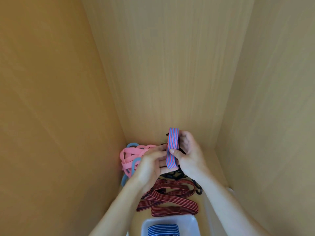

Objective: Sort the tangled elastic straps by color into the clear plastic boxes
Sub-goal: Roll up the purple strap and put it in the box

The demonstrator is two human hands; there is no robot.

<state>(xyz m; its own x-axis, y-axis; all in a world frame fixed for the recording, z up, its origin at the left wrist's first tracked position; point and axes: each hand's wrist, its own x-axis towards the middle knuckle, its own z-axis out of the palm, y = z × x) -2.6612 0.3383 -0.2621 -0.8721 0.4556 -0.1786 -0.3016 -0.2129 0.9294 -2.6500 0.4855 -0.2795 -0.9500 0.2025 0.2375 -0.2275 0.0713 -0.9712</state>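
Note:
Both my hands hold a folded blue strap with thin red stripes (172, 147) upright above the shelf floor. My left hand (151, 166) supports its lower end from the left. My right hand (189, 155) pinches it from the right, thumb on the front. Left of the hands lies a tangle of pink straps (131, 155) mixed with light blue ones (132, 144). Below the hands a red and black striped strap (168, 198) lies spread out with a black hook (198, 189). A clear plastic box (190, 222) at the bottom edge holds a blue and black striped strap (163, 229).
The work takes place inside a wooden cabinet with a back panel (170, 65) and side walls (51, 99) close on both sides. Dark straps and hooks (172, 176) lie under my hands, mostly hidden.

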